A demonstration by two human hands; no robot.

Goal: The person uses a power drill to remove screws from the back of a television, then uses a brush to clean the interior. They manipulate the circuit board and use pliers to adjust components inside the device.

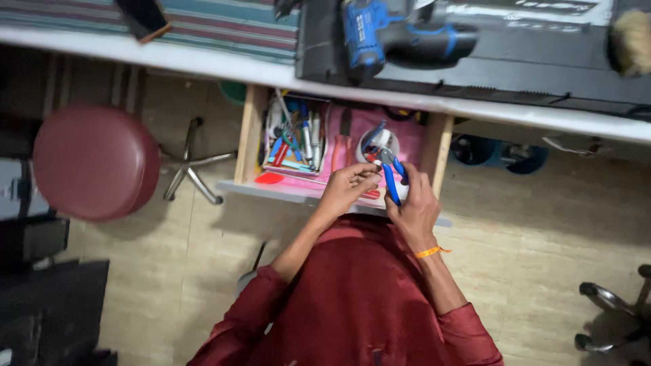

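Our right hand (415,207) has its grip closed round the blue-handled metal pliers (391,173), held over the front edge of the open wooden drawer (245,132). Our left hand (347,188) pinches at the plier jaws; what it holds, we cannot tell. Handles run toward us, nose away. Tan floor lies open either side. Beyond, the white bench (203,62) carries a blue cordless drill (397,37).

Workshop: bench w/ cordless drill (400,37), open tool drawer (342,146), stool (95,163).
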